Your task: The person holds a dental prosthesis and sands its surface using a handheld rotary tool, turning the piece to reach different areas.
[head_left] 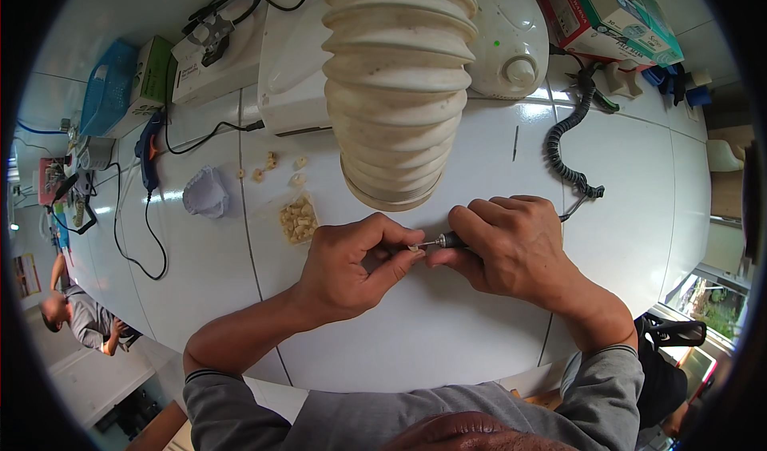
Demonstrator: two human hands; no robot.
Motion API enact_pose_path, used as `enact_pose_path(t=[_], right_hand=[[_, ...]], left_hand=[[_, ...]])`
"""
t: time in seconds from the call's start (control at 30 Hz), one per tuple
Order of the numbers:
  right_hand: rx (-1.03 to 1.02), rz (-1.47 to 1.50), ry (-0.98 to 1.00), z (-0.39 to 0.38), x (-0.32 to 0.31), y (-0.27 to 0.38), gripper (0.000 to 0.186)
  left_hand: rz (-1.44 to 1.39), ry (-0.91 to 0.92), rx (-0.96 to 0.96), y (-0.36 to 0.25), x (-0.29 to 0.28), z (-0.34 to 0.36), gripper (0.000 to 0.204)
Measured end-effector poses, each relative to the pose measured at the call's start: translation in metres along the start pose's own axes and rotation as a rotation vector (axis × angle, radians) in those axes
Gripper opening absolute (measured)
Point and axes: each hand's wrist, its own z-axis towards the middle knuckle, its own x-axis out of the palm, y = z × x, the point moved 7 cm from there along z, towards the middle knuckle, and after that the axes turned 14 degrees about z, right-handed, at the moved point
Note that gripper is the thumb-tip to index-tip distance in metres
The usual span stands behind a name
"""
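Note:
My left hand (351,263) pinches a tiny pale tooth-shaped piece (415,250) between thumb and forefinger, just above the white table (447,331). My right hand (511,243) grips a slim rotary handpiece (449,242), and its thin metal bit touches the small piece. A black coiled cord (567,143) runs from the handpiece toward the back right. Both hands meet under the mouth of a cream ribbed suction hose (395,91).
A small clear bag of pale tooth pieces (298,219) lies left of my hands, with a few loose ones (272,163) behind it. A crumpled white mask (206,193), a blue tool with cable (149,151), white machines (511,39), boxes (611,11) and a blue basket (108,87) line the back. A person (80,319) sits far left.

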Motion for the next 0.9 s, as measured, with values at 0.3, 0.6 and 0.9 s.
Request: enact_pose_path(t=[0.3,0.6,0.9], right_hand=[[0.018,0.014,0.006,0.0005,-0.0011,-0.0010,0.053],[0.018,0.019,0.018,-0.0003,-0.0003,-0.0011,0.052],[0.023,0.016,0.008,-0.0005,-0.0001,-0.0014,0.053]], left_hand=[[0.009,-0.008,0.006,-0.0009,-0.0008,0.0005,0.015],[-0.011,-0.004,-0.005,0.0000,-0.0001,-0.0004,0.015],[-0.013,-0.008,0.003,-0.0001,0.0005,0.0001,0.015]])
